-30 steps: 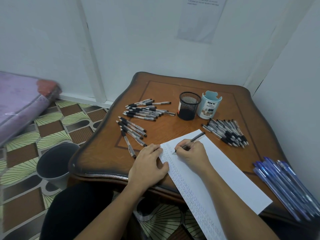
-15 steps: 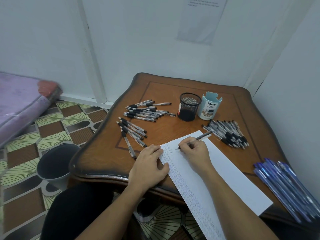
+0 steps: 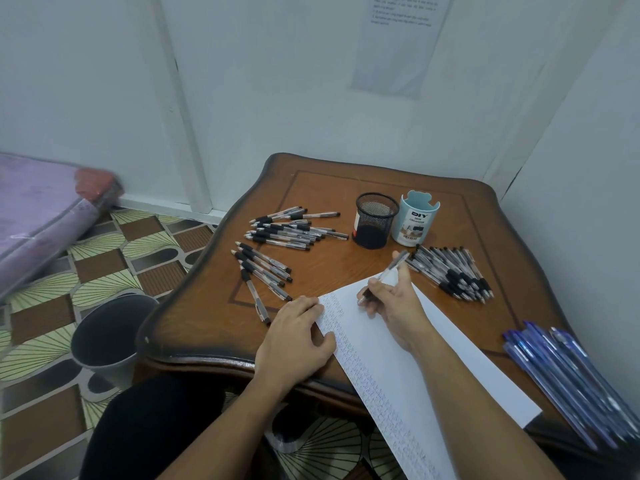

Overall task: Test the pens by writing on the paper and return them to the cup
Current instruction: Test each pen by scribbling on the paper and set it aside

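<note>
A long white paper (image 3: 446,344) lies slantwise on the wooden table (image 3: 207,317), its left margin full of small pen marks. My right hand (image 3: 398,306) pinches a clear black-grip pen (image 3: 388,271) with its tip at the paper's far end. My left hand (image 3: 298,337) rests flat on the paper's left edge. Behind the paper stand a black mesh cup (image 3: 375,220) and a pale blue cup (image 3: 417,218). Piles of similar pens lie at the left (image 3: 273,244) and right (image 3: 453,275).
Several blue pens (image 3: 568,379) lie at the table's right edge. A grey bin (image 3: 110,330) stands on the patterned floor to the left of the table. A purple mattress (image 3: 38,209) lies at far left. White walls close the corner behind the table.
My right hand has moved up and to the right along the paper's far end, and the pen now tilts more upright. My left hand stays in place.
</note>
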`<state>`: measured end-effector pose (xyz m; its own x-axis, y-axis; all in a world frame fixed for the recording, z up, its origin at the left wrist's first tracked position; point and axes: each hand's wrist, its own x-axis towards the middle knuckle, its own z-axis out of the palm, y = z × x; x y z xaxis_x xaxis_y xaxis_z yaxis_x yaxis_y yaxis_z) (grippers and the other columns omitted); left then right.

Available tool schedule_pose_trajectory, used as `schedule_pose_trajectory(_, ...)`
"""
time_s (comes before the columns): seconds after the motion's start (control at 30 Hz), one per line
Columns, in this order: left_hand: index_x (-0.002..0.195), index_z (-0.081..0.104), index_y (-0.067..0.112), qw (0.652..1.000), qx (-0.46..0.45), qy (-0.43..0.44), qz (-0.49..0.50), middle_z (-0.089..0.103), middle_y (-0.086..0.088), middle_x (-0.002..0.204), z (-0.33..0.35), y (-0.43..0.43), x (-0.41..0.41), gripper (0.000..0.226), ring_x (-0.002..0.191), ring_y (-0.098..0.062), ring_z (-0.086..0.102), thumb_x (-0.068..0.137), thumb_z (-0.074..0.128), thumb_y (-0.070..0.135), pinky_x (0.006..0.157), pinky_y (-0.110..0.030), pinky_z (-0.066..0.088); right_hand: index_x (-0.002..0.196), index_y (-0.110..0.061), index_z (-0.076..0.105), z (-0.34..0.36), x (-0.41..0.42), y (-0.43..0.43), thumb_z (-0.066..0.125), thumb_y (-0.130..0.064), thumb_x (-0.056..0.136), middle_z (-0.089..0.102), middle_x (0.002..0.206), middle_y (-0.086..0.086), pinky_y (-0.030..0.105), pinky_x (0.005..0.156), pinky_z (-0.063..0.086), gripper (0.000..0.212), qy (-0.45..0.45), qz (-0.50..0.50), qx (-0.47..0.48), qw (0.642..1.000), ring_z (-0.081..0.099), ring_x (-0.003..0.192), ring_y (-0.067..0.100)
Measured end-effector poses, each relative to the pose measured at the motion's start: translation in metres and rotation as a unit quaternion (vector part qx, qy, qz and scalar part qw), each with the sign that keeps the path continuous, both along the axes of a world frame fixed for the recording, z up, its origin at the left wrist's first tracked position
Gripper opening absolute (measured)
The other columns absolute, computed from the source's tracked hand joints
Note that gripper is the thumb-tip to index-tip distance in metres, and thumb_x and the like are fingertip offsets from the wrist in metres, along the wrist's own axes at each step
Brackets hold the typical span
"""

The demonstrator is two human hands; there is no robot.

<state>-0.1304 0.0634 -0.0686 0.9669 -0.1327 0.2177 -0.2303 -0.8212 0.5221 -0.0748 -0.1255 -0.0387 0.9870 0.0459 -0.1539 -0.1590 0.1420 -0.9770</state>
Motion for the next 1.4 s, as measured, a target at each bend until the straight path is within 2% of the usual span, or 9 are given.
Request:
schedule_pose_trajectory(0.1,0.139,0.052,0.019,1.0,0.0,0.0,0.002,0.042,0.009,0.148,0.0,0.0,0.0,0.056,0.141,-0.007,0.027,0.09,0.057,0.044,0.113,-0.023,0.019,0.158,-0.031,0.002,0.0,0.0,-0.002,0.045,-0.006,0.103,0.069,0.084,0.018,0.029,0.055,0.049,0.074,0.0,0.005,0.011,1.0,0.061,0.068,0.024)
schedule_pose_trajectory(0.3,0.141,0.05,0.02,1.0,0.005,0.006,-0.002,0.04,0.011,0.149,-0.001,0.001,0.001,0.057,0.141,-0.006,0.025,0.09,0.054,0.047,0.114,-0.023,0.018,0.148,-0.027,0.035,0.002,0.0,-0.001,0.047,-0.005,0.102,0.069,0.084,0.014,0.029,0.058,0.05,0.053,0.001,-0.015,0.018,1.0,0.061,0.072,0.024)
schedule_pose_trajectory(0.53,0.139,0.052,0.018,1.0,-0.004,0.017,-0.003,0.043,0.01,0.147,-0.002,0.001,0.002,0.063,0.14,-0.007,0.028,0.086,0.049,0.051,0.115,-0.027,0.023,0.14,-0.018,0.049,0.008,0.012,-0.021,0.045,-0.003,0.102,0.065,0.087,0.01,0.023,0.06,0.054,0.041,0.06,-0.119,0.219,0.967,0.068,0.075,0.017)
schedule_pose_trajectory(0.67,0.139,0.052,0.019,1.0,-0.006,0.017,-0.001,0.043,0.01,0.147,-0.002,0.001,0.001,0.063,0.141,-0.007,0.027,0.085,0.048,0.051,0.115,-0.028,0.023,0.126,-0.013,0.055,0.031,0.021,-0.05,0.055,-0.001,0.097,0.065,0.095,0.011,0.022,0.051,0.053,0.031,0.01,-0.134,-0.039,0.99,0.068,0.07,0.02)
schedule_pose_trajectory(0.77,0.14,0.051,0.019,1.0,-0.003,0.016,-0.001,0.042,0.01,0.148,-0.003,0.001,0.002,0.061,0.141,-0.007,0.027,0.088,0.051,0.05,0.115,-0.028,0.022,0.119,-0.016,0.056,0.05,0.028,-0.077,0.06,-0.009,0.096,0.064,0.091,0.004,0.02,0.049,0.045,0.024,-0.037,-0.17,-0.342,0.923,0.062,0.069,0.017)
schedule_pose_trajectory(0.83,0.139,0.052,0.019,1.0,-0.005,0.013,0.0,0.043,0.01,0.148,-0.004,0.002,0.003,0.062,0.141,-0.008,0.028,0.086,0.049,0.051,0.115,-0.027,0.023,0.114,-0.019,0.059,0.058,0.035,-0.098,0.06,-0.013,0.097,0.06,0.093,0.0,0.022,0.051,0.039,0.019,-0.045,-0.189,-0.439,0.877,0.056,0.071,0.013)
schedule_pose_trajectory(1.07,0.137,0.055,0.018,1.0,-0.011,0.013,-0.003,0.046,0.009,0.146,-0.003,0.002,0.002,0.067,0.14,-0.009,0.031,0.081,0.044,0.053,0.113,-0.026,0.024,0.117,-0.008,0.069,0.047,0.051,-0.144,0.061,-0.012,0.096,0.065,0.122,0.013,0.034,0.086,0.046,0.023,0.067,-0.176,-0.531,0.826,0.056,0.097,0.023)
schedule_pose_trajectory(1.3,0.137,0.054,0.019,1.0,-0.007,0.016,-0.001,0.045,0.011,0.146,-0.003,0.001,0.002,0.067,0.14,-0.007,0.03,0.081,0.044,0.054,0.113,-0.026,0.024,0.118,-0.007,0.069,0.042,0.055,-0.15,0.054,-0.016,0.1,0.068,0.114,0.012,0.029,0.067,0.046,0.025,0.084,-0.147,-0.568,0.806,0.058,0.087,0.02)
schedule_pose_trajectory(1.4,0.137,0.055,0.019,1.0,-0.014,0.015,0.003,0.046,0.01,0.145,-0.001,0.0,0.002,0.067,0.14,-0.008,0.031,0.08,0.044,0.053,0.113,-0.026,0.023,0.116,-0.011,0.07,0.044,0.059,-0.138,0.055,-0.021,0.1,0.069,0.115,0.009,0.04,0.089,0.051,0.025,0.029,-0.197,-0.595,0.779,0.06,0.098,0.025)
